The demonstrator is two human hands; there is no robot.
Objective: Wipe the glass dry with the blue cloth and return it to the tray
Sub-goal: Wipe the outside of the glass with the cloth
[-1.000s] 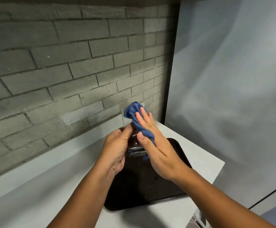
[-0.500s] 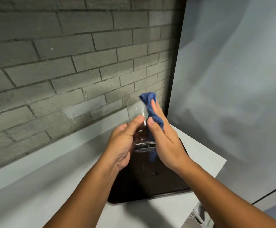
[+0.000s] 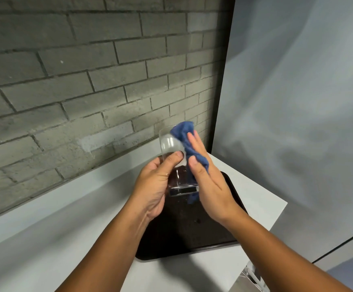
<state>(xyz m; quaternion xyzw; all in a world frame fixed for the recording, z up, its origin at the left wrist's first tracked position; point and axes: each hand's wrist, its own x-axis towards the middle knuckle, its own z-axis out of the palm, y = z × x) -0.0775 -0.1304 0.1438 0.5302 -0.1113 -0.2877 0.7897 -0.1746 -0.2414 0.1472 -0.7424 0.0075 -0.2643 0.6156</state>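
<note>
Since a second ago we've lifted the glass [image 3: 172, 157] off the tray and up toward the brick wall; the cloth rides higher with it. It's now in the air above the far half of the tray [image 3: 192, 234], long axis tilted, mouth up and away from us, thick base toward us. Our left hand [image 3: 154, 186] is curled around the lower body, thumb pressed across the near side. Our right hand [image 3: 209, 184] lies nearly flat, fingers extended, pinning the blue cloth [image 3: 187, 142] against the glass's right side (cloth bunches over the rim). Tray sits directly below on the white counter [image 3: 45, 239], so the return looks like a straight drop, left hand carrying. Hidden: the left fingers behind the glass, and whether any water remains.
</note>
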